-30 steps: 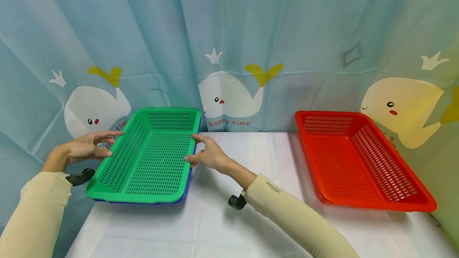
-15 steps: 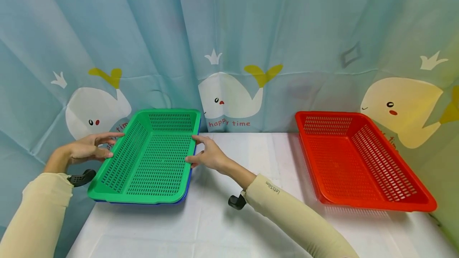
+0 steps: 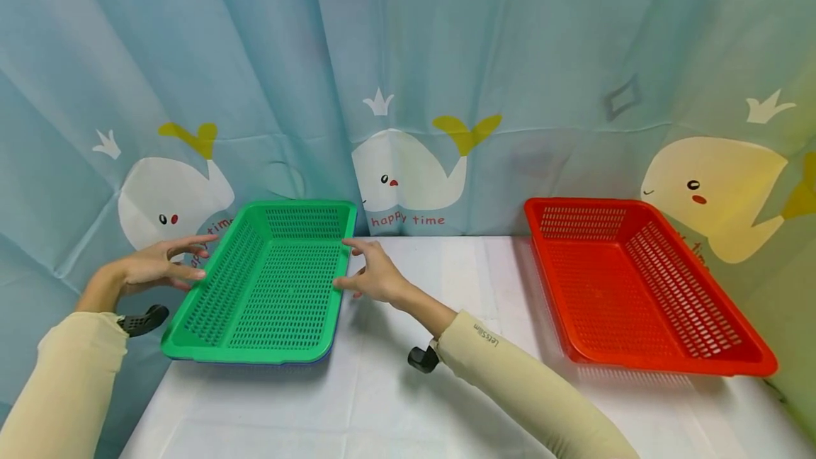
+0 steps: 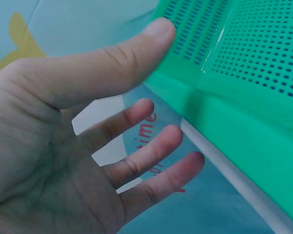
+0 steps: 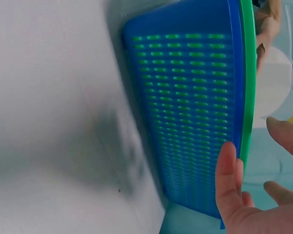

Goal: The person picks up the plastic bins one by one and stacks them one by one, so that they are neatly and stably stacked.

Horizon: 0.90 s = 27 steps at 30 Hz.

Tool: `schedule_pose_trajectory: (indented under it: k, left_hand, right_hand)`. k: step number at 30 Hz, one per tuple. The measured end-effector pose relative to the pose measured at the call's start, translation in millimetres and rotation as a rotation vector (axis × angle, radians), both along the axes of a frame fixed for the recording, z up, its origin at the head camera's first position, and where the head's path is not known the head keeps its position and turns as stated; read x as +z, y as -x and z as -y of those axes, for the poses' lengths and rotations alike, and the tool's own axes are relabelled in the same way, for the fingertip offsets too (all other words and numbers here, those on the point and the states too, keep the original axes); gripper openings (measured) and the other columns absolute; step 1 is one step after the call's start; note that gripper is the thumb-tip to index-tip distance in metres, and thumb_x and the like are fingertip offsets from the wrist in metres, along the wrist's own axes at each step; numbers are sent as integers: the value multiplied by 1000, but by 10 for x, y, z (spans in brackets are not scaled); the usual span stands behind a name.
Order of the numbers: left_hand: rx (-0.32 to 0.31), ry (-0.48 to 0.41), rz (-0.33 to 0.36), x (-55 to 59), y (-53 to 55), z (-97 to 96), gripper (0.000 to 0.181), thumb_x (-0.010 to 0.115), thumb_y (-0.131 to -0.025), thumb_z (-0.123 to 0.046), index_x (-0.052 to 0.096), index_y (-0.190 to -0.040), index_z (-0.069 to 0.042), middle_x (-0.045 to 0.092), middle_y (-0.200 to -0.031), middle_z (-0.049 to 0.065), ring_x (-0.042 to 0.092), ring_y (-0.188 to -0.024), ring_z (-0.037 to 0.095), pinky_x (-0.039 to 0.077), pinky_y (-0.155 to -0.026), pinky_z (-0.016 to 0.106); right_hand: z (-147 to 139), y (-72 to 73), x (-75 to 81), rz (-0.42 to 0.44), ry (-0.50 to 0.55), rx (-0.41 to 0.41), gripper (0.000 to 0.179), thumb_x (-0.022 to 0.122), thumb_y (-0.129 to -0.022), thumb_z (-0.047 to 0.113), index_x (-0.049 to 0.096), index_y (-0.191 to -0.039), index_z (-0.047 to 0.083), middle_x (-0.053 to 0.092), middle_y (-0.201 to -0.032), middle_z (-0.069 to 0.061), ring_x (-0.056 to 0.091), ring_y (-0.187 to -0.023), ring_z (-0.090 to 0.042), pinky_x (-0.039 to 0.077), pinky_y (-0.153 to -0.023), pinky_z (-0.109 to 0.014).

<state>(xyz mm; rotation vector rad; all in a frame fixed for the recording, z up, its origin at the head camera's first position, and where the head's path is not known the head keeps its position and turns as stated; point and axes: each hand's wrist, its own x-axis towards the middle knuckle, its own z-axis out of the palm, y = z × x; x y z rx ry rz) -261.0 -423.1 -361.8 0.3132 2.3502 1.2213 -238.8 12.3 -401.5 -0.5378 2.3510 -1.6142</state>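
Head view showed the left hand (image 3: pixel 150 265) and right hand (image 3: pixel 377 276) spread at opposite sides of the green basket (image 3: pixel 290 285), nested inside a blue basket (image 5: pixel 180 22) on the table's (image 3: pixel 408 395) left; fingertip contact was hard to tell.

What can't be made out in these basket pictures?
Inside of the blue basket: head view, covered by the green basket.
Rest of the green basket: left wrist view, cut off by top and right edges.
Dark speck on the white cloth: right wrist view, too small to identify.
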Motion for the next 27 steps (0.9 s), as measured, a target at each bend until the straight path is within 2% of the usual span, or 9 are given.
schedule_pose_trajectory:
  k: [5, 10, 16, 19, 21, 23, 27]
  left_hand:
    - [8, -7, 3, -34, -22, 24, 92, 72, -98, -16, 12, -167, -21, 14, -162, 29, 58, -122, 27, 57, -92, 53]
    - [12, -9, 0, -70, -32, 30, 92, 71, -98, -16, 11, -167, -25, 15, -161, 31, 58, -124, 30, 57, -92, 53]
    - [33, -15, 27, -112, -37, 31, 93, 71, -99, -17, 8, -167, -22, 12, -163, 34, 44, -135, 52, 55, -95, 58]
    - [35, -23, 49, -124, -45, 30, 92, 69, -100, -19, 6, -167, -23, 10, -164, 35, 35, -139, 58, 52, -97, 62]
    - [35, -30, 62, -131, -51, 32, 91, 68, -101, -19, 6, -167, -24, 10, -164, 36, 33, -141, 58, 52, -97, 62]
    - [37, -36, 66, -136, -56, 37, 89, 67, -102, -19, 7, -167, -22, 11, -163, 36, 36, -139, 57, 54, -95, 59]
    - [45, -55, 72, -128, -67, 39, 85, 66, -102, -17, 11, -167, -19, 13, -162, 35, 51, -130, 37, 58, -87, 50]
  right_hand:
    - [1, -4, -4, -7, 2, -5, 82, 84, -89, 16, 41, -158, 21, 35, -150, -22, 69, -71, -19, 58, -71, -31]
    - [4, -17, -3, 2, 9, -5, 81, 83, -89, 15, 40, -158, 21, 34, -151, -23, 69, -72, -15, 60, -70, -33]
    - [10, -25, -17, 12, 23, -8, 79, 81, -91, 16, 40, -158, 21, 33, -150, -24, 69, -75, -16, 61, -72, -38]
    - [18, -25, -36, 14, 35, -6, 78, 80, -92, 17, 39, -159, 19, 31, -151, -24, 71, -79, -17, 61, -76, -41]
    - [27, -23, -58, 13, 42, 2, 78, 80, -93, 17, 38, -159, 16, 28, -155, -24, 73, -83, -21, 61, -78, -39]
    - [35, -23, -73, 19, 51, 15, 79, 78, -94, 17, 36, -160, 15, 27, -159, -22, 74, -87, -27, 61, -80, -38]
    - [59, -30, -90, 58, 77, 22, 80, 78, -94, 17, 34, -161, 15, 34, -160, -19, 75, -87, -38, 54, -100, -45]
